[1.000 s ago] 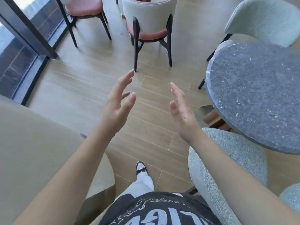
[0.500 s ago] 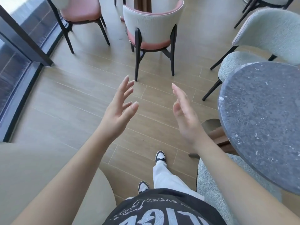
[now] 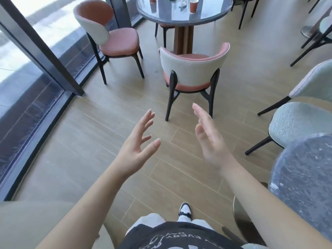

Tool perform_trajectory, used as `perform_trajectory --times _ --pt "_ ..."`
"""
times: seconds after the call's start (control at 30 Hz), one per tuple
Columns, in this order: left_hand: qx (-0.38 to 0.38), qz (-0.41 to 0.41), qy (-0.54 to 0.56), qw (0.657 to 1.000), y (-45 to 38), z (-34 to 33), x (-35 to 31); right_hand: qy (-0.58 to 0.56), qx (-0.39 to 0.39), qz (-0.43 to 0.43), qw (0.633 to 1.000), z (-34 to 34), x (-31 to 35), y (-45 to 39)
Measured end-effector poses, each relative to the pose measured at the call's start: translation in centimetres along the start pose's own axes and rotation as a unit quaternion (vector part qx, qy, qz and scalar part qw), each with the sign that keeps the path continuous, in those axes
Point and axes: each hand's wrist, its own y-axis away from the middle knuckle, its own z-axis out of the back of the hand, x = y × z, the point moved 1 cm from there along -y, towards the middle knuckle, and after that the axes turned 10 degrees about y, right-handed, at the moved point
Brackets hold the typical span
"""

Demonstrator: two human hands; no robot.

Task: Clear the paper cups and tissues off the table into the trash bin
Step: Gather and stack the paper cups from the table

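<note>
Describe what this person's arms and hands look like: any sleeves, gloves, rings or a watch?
Both forearms are bare right down into the frame's lower edge, with no sleeve showing. The left hand and the right hand wear no gloves, and no rings, watch or bracelet are visible on the sides the head camera sees. The fingernails look short and unpainted.

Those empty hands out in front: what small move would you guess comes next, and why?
Probably a step forward, past the pink chair, toward the far round table. Both the left hand and the right hand are open and hold nothing, and a paper cup stands on that table, well out of arm's reach. No trash bin shows in this view.
</note>
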Motion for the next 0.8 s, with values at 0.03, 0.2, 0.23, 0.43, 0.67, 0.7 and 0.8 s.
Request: perform_trajectory --times 0.03,0.2,0.23,0.43,0.67,0.7,0.8 --pt "-0.006 -0.004 -0.002 1.0 -1.1 0.4 -0.1 -0.002 -0.001 0.001 1.0 0.1 0.1 -1.4" --pt "-0.023 -0.017 -0.008 1.0 -6.3 4.0 0.2 -0.007 0.014 0.012 1.0 -1.2 0.5 -7.7" --pt "-0.026 -0.017 -0.01 0.999 -7.3 5.0 0.4 -0.008 0.016 0.012 1.0 -1.7 0.6 -9.0" --pt "-0.028 -0.039 -0.013 0.999 -14.8 11.4 1.5 -0.021 0.013 0.013 1.0 -6.4 1.6 -17.4" --pt "-0.033 -0.049 -0.028 0.998 -20.8 20.8 2.4 -0.021 0.007 0.016 1.0 -11.7 4.6 -27.0" --pt "-0.036 -0.048 -0.027 0.998 -21.5 21.8 2.6 -0.019 0.008 0.018 1.0 -12.2 4.7 -28.1" --pt "-0.043 -0.049 -0.016 0.998 -23.3 24.1 3.1 -0.02 0.008 0.01 1.0 -13.4 5.0 -30.8"
